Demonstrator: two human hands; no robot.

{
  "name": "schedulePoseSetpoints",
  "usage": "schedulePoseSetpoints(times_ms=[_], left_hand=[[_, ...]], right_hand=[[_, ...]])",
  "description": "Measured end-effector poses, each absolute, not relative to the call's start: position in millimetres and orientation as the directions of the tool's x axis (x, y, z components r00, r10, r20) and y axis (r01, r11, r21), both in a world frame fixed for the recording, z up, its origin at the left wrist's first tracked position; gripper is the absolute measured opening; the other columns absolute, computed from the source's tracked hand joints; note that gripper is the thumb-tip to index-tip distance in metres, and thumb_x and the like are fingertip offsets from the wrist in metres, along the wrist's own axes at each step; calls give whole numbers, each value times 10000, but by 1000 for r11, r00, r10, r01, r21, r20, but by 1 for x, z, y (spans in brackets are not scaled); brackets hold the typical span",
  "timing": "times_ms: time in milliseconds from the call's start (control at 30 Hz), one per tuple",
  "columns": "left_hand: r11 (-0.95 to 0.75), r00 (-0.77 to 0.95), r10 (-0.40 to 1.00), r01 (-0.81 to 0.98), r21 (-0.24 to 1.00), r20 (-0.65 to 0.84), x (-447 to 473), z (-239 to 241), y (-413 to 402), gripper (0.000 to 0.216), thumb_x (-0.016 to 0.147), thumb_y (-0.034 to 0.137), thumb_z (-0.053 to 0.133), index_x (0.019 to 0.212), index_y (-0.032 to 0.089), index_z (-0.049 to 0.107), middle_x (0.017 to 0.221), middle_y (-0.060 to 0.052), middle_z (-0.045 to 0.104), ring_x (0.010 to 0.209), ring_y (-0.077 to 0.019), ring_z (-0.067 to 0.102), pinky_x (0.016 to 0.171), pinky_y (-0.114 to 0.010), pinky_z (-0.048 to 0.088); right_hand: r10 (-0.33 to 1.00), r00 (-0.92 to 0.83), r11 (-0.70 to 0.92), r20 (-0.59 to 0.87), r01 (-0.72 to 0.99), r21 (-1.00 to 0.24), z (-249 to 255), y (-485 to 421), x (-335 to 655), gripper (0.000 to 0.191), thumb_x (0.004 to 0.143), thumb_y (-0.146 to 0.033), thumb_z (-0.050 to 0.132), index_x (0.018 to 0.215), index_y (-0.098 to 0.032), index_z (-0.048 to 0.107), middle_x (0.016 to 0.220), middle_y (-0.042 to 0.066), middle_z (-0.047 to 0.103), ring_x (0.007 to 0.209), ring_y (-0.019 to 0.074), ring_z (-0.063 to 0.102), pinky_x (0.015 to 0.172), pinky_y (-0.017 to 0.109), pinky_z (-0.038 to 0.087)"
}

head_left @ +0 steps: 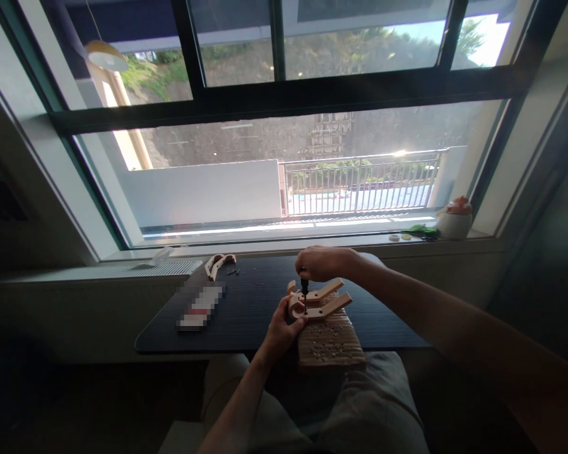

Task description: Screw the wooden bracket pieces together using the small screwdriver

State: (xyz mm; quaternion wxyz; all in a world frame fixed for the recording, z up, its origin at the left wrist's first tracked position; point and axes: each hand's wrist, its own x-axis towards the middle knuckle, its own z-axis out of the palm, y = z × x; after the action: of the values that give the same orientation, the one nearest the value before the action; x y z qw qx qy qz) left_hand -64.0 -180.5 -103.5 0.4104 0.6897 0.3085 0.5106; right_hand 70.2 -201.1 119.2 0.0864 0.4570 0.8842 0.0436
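My right hand [322,262] is closed around the handle of a screwdriver [305,287], which points straight down. Its tip meets a pale wooden bracket [329,308] with two angled arms and dark holes. With my left hand [284,326] I grip the bracket's rounded left end, thumb on the near side. Under the bracket lies a brown ridged block [331,343], apparently cardboard or wrapped, with many small dark bits, perhaps screws, scattered on its top. It reaches past the table's front edge toward my lap. Whether the tip sits in a screw is too small to tell.
On the dark table [250,315] more curved wooden pieces [218,266] lie at the back left, beside several small screws [233,272]. A blurred-out flat item [201,308] is at left. A white pot [454,222] stands on the sill of the large window.
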Motion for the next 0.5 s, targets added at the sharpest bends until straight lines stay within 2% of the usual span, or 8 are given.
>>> schedulePoseSetpoints(times_ms=[233, 367, 500], left_hand=[[-455, 301, 846, -22, 890, 439, -64, -101, -182, 405, 726, 233, 635, 1106, 197, 498, 984, -34, 627, 917, -177, 580, 907, -327, 411], [-462, 306, 842, -18, 887, 445, -64, -100, -183, 415, 727, 223, 632, 1118, 193, 497, 1006, -46, 623, 938, -182, 571, 918, -329, 399], [-465, 296, 842, -25, 885, 451, -63, -101, -182, 413, 722, 227, 633, 1109, 195, 494, 971, -33, 629, 913, -174, 577, 908, -322, 402]], right_hand=[[836, -534, 549, -128, 816, 181, 125, -208, 68, 288, 793, -252, 532, 1015, -125, 666, 959, 114, 667, 825, 217, 574, 632, 290, 372], [815, -565, 580, -131, 799, 159, 127, -211, 66, 298, 755, -156, 537, 1024, -162, 665, 969, 70, 672, 832, 186, 578, 648, 265, 375], [809, -577, 587, -107, 797, 142, 123, -209, 64, 300, 727, -116, 546, 995, -150, 677, 939, 74, 682, 820, 180, 586, 646, 256, 374]])
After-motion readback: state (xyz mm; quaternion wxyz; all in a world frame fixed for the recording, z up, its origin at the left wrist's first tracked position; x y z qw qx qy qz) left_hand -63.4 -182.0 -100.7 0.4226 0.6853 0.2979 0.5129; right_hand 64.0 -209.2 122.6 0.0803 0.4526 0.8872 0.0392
